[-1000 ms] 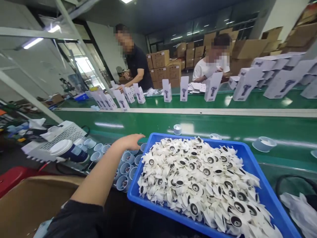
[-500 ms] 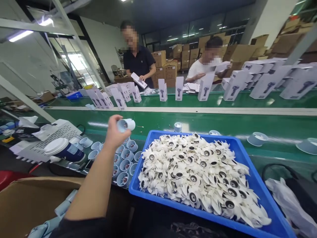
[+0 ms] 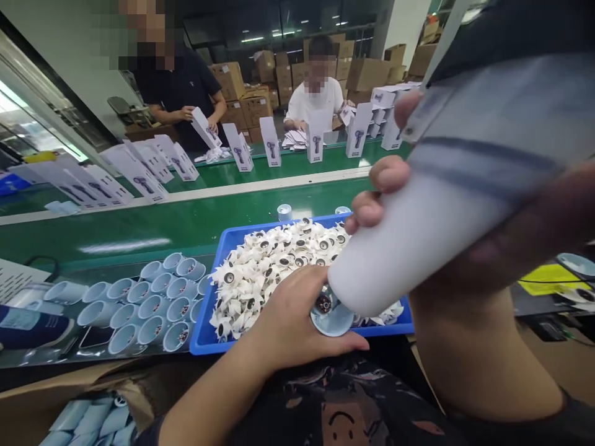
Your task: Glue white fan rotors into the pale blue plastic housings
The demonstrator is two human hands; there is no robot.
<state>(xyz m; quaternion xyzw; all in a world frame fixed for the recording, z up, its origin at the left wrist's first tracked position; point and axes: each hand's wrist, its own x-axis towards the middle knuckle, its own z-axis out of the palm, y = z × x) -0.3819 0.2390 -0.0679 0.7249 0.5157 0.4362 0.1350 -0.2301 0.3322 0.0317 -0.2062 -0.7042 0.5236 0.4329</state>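
My left hand [image 3: 288, 316] is wrapped round a light blue plastic cup [image 3: 338, 323], its mouth facing up towards me, with a small dark round part showing inside. My right hand [image 3: 493, 260] grips a thick white cylinder with a grey band [image 3: 404, 241]; its kind I cannot make out. The cylinder's lower end is tilted down over the cup's mouth and hides part of it. Just behind both hands, a blue tray [image 3: 204, 331] holds a heap of white fan impellers [image 3: 269, 272] with dark hubs.
Left of the tray stand several light blue cups [image 3: 153, 306]. A cardboard box [image 3: 51, 387] at lower left holds more cups. White printed boxes [image 3: 139, 176] line the green conveyor [image 3: 181, 217]. Two people work across it. A dark blue paper cup [image 3: 32, 328] lies at far left.
My left hand has brought the cup from above the conveyor down in front of me. My right hand has come into view with the white cylinder. The view has moved in closer.
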